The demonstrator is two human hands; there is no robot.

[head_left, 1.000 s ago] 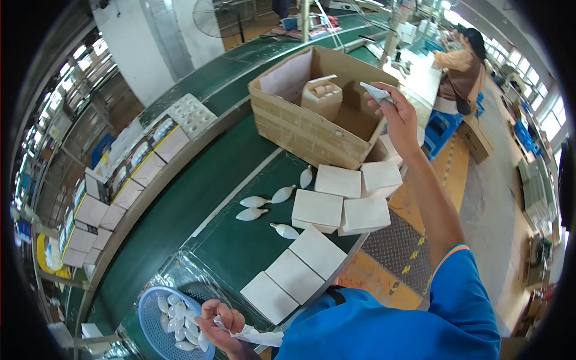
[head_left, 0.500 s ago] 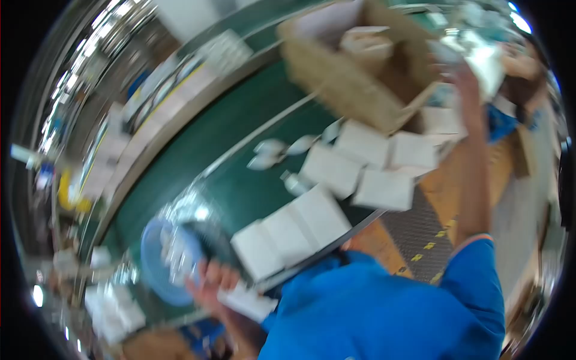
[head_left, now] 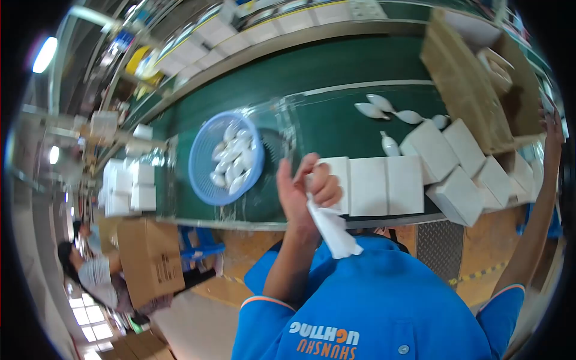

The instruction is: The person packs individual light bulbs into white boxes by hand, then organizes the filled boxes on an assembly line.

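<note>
My left hand (head_left: 309,192) is raised over the bench edge, fingers curled round a white cloth or tissue (head_left: 336,231) that hangs down towards my shirt. Just behind it, white boxes (head_left: 368,186) stand in a row. Left of this hand, a blue plastic basket (head_left: 193,162) holds several white candle-shaped bulbs (head_left: 231,157). At the far right edge, my right hand (head_left: 553,125) is beside the large open carton (head_left: 462,78). Its fingers close on something pale, small and too blurred to name. More white boxes (head_left: 457,195) lie tilted in a heap between the hands.
Loose bulbs (head_left: 390,145) lie on the green bench (head_left: 324,126). White boxes (head_left: 143,197) are stacked at its left end. Below left, a seated person (head_left: 96,273) is by a brown carton (head_left: 150,258) and a blue stool (head_left: 201,243). A shelf with boxes (head_left: 294,23) runs behind.
The view has swung left and become sharper, so the basket sits nearer the middle and the carton farther right. My left hand still has the white cloth or tissue and is now raised.
</note>
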